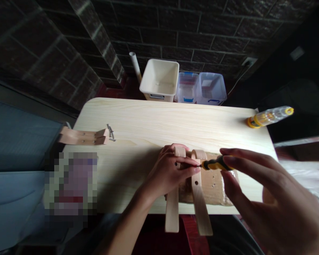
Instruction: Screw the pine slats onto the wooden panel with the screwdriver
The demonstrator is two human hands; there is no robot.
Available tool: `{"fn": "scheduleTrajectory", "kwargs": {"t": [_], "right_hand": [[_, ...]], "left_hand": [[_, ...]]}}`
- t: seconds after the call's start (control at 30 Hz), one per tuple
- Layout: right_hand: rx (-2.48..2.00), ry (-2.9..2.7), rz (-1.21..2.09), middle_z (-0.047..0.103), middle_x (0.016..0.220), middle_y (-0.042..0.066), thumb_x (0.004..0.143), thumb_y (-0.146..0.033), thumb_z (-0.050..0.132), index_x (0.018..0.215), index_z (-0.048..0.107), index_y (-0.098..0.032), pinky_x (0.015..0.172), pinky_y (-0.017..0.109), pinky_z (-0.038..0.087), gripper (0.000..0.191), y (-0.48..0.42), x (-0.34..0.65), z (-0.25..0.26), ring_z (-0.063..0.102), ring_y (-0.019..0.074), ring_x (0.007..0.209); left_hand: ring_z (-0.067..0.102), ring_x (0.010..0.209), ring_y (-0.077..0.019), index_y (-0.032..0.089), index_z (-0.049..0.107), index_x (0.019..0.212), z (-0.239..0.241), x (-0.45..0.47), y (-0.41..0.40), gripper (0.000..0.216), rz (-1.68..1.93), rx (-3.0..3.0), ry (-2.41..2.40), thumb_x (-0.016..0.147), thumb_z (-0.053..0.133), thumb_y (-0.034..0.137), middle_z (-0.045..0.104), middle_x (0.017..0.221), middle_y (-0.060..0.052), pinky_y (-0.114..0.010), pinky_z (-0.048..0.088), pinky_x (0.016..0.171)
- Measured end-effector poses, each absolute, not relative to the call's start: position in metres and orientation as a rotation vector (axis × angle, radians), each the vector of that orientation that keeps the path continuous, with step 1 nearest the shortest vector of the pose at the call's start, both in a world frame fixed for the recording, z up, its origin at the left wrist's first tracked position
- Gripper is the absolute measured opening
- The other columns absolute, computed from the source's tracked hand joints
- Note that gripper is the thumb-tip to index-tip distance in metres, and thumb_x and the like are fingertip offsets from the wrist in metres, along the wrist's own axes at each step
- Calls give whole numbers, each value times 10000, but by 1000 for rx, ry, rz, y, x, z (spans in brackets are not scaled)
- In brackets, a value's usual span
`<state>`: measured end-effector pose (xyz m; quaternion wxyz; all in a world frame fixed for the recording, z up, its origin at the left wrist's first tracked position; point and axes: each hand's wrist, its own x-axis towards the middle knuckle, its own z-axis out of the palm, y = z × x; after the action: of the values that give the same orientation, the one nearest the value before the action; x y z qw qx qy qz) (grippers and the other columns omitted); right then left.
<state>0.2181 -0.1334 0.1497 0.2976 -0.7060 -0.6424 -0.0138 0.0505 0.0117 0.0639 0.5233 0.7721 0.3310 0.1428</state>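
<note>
My right hand grips a small screwdriver with a yellow and black handle, pointing left. Its tip meets the fingertips of my left hand, whose thumb and forefinger are pinched at the right-hand wooden strip; what they pinch is too small to make out. That strip curls over at its far end and has a dark hole. Under my left hand lies a second curled wooden strip. Both strips rest across a brown taped block and stick out past the table's near edge.
On the table at left, bent wooden pieces lie beside several metal screws or nails. A clear and yellow bottle-shaped case stands at right. Behind the table are a cream bin and two clear boxes. A blurred patch covers something at left.
</note>
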Motion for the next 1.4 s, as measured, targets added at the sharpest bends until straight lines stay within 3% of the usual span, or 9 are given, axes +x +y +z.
{"fn": "scheduleTrajectory", "kwargs": {"t": [0.23, 0.53, 0.8, 1.23, 1.4], "right_hand": [[-1771, -1664, 70, 739, 1324, 67, 911, -124, 743, 1312, 664, -300, 850, 324, 693, 445, -133, 217, 149, 774, 241, 1126], [-1873, -1754, -22, 765, 1228, 49, 908, -212, 794, 1252, 720, -313, 734, 263, 686, 366, -135, 230, 148, 799, 221, 994], [-1788, -1745, 34, 737, 1298, 56, 909, -128, 755, 1328, 673, -314, 809, 274, 684, 465, -134, 225, 149, 775, 224, 1099], [-1837, -1711, 92, 759, 1229, 60, 905, -158, 785, 1220, 721, -302, 798, 292, 692, 352, -133, 227, 149, 788, 222, 1041], [-1775, -1678, 85, 740, 1288, 51, 926, -116, 741, 1333, 666, -322, 858, 306, 678, 462, -133, 226, 145, 766, 215, 1117]], "left_hand": [[657, 1256, -268, 369, 880, 960, 61, 50, 12, 123, 334, 1851, 778, 863, 843, 434, 813, 1183, 18, -445, 414, 1224], [639, 1291, -267, 374, 875, 989, 58, 49, 12, 147, 338, 1855, 751, 871, 836, 451, 781, 1266, 13, -441, 415, 1217], [649, 1276, -256, 374, 876, 966, 58, 49, 12, 129, 343, 1839, 770, 857, 853, 440, 771, 1282, 18, -437, 417, 1225], [653, 1266, -270, 383, 876, 958, 57, 50, 12, 123, 356, 1826, 760, 847, 865, 433, 767, 1264, 16, -450, 441, 1208], [646, 1282, -268, 376, 876, 961, 58, 49, 12, 117, 354, 1839, 764, 855, 858, 424, 760, 1288, 14, -453, 419, 1226]]}}
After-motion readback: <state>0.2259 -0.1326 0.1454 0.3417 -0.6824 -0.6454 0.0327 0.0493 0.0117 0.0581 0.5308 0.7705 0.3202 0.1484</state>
